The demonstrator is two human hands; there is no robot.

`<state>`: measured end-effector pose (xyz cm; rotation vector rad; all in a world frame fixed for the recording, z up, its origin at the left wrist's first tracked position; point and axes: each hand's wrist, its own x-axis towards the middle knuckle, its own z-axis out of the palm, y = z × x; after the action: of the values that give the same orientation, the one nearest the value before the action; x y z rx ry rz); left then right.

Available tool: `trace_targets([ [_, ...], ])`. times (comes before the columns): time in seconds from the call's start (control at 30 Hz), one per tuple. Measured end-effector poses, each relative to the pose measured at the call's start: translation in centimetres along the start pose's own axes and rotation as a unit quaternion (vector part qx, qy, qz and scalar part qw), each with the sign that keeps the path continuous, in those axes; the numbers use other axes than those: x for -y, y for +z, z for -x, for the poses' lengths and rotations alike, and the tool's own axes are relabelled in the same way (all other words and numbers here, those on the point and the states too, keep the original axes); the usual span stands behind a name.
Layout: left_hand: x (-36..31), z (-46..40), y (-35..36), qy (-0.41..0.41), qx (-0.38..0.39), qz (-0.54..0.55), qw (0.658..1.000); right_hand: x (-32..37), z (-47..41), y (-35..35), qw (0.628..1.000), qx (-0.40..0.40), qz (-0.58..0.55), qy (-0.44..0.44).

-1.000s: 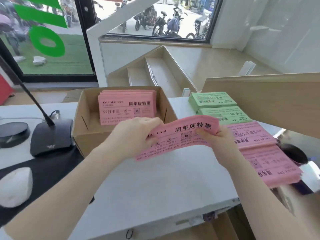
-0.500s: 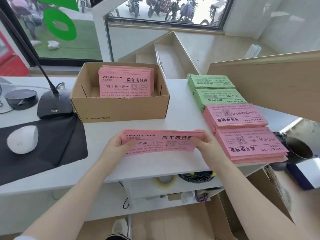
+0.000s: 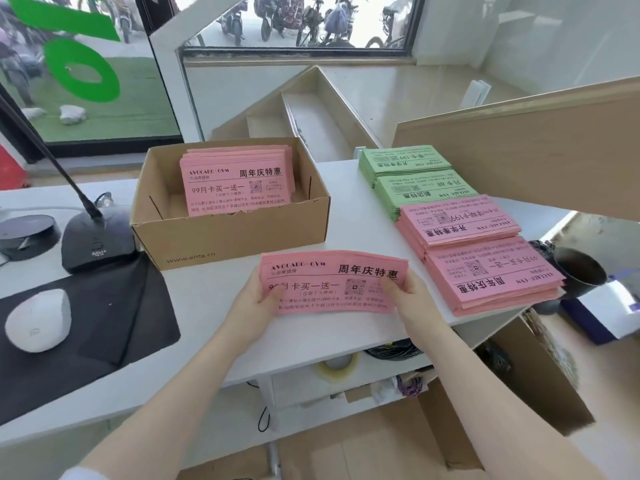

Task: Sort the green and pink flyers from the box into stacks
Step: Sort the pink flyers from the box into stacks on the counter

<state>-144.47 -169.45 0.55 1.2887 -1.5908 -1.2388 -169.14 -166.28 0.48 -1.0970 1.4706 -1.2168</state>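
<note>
At frame centre my left hand (image 3: 254,303) and right hand (image 3: 408,294) pinch a thin, bowed bundle of pink paper flyers (image 3: 332,282), thumbs on top, below the corrugated cardboard box (image 3: 235,233).

Gym reception desk (image 3: 214,344), promotional flyers (image 3: 332,282)

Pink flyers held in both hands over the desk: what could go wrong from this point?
1. The nearest pink stack already overhangs the desk's right edge above a dark cup; adding this bundle could tip sheets off.
2. The held flyers match that nearest stack, not the other pink stack behind it, so a mix-up is possible.
3. The left hand and right hand grip only the ends, so the bowed middle sheets may slip out.
</note>
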Motion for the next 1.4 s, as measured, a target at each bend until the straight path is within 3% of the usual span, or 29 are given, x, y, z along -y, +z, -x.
trace_targets([
  [0.17,-4.6,-2.0,-1.8,0.111,0.024,-0.166,0.980,2.6,0.5,-1.3,0.997,-0.078,0.010,0.013],
  [0.27,-7.6,-3.0,-2.2,0.153,0.083,-0.254,0.951,5.0,1.2,-1.0,0.987,-0.121,0.101,-0.024],
  [0.43,-10.3,-3.8,-0.4,0.213,0.173,-0.346,0.897,8.9,2.5,1.4,0.984,0.010,0.162,-0.071],
  [0.5,-10.6,-4.1,0.9,0.221,0.184,-0.343,0.894,9.0,2.5,2.1,0.980,0.018,0.181,-0.083],
  [0.57,-10.3,-4.4,2.4,0.187,0.177,-0.273,0.927,8.5,2.3,1.9,0.982,-0.018,0.169,-0.083],
  [0.67,-9.7,-4.7,4.7,0.062,0.180,-0.064,0.980,7.5,2.2,0.2,0.990,-0.091,0.090,-0.056],
  [0.77,-8.1,-5.3,6.9,-0.052,0.321,0.049,0.945,6.5,2.0,-2.4,0.984,-0.176,-0.036,-0.022],
  [0.87,-6.1,-5.4,9.7,-0.070,0.418,-0.033,0.905,5.5,1.0,-6.1,0.951,-0.273,-0.140,0.016],
  [1.0,-5.4,-6.6,13.6,-0.108,0.330,-0.016,0.938,3.7,-0.4,-11.9,0.906,-0.365,-0.203,0.062],
  [1.17,-7.7,-8.9,17.9,-0.089,0.252,0.014,0.963,2.5,-1.5,-19.0,0.913,-0.371,-0.154,0.076],
  [1.4,-9.4,-11.7,23.0,-0.048,0.083,0.024,0.995,-0.2,-4.4,-24.7,0.926,-0.358,0.060,0.103],
])
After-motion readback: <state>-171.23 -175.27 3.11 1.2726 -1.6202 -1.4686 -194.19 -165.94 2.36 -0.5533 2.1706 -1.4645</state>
